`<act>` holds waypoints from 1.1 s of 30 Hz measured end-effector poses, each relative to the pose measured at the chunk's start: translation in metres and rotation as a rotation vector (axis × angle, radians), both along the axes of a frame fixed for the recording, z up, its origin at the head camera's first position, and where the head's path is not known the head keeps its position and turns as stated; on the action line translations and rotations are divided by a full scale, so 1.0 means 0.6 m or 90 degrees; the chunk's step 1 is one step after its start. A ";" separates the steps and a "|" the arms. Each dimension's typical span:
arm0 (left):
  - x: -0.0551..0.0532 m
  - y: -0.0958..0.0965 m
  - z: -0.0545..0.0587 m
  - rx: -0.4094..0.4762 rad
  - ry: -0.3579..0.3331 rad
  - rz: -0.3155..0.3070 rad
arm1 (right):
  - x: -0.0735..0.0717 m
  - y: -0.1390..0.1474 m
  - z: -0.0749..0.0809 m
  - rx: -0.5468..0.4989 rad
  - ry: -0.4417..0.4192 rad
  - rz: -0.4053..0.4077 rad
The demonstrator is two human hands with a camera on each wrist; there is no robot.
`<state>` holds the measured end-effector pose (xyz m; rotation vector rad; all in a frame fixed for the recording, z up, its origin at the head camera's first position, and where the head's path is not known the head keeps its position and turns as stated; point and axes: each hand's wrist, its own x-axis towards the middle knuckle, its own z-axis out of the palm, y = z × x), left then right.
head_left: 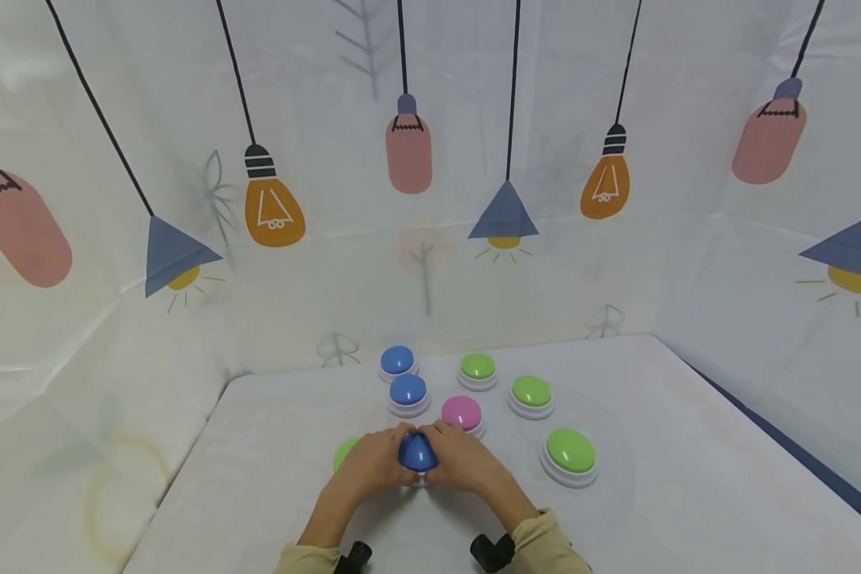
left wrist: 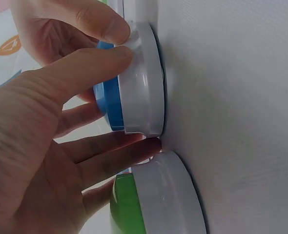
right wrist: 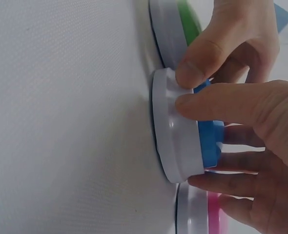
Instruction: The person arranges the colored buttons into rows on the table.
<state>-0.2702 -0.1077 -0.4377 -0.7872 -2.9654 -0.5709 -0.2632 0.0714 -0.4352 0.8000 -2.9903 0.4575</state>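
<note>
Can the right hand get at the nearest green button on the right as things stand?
Probably yes: nothing appears to stand between the right hand and that green button, though it would likely have to let go of the blue button first.

The blue button (head_left: pixel 418 453) looks glossy plastic, the tabletop (right wrist: pixel 71 122) matt, perhaps textured cloth.

Left hand (head_left: pixel 377 462) — angled inward, fingers curved | right hand (head_left: pixel 462 459) — mirroring it, near
</note>
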 end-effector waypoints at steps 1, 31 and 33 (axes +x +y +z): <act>0.000 0.000 0.001 -0.001 0.000 0.000 | 0.000 0.000 0.000 0.003 0.003 0.001; -0.011 0.029 0.021 0.076 0.060 0.003 | -0.025 0.070 0.034 -0.178 -0.048 -0.051; -0.014 0.037 0.018 0.082 0.065 -0.002 | -0.029 0.077 0.029 -0.192 -0.049 -0.062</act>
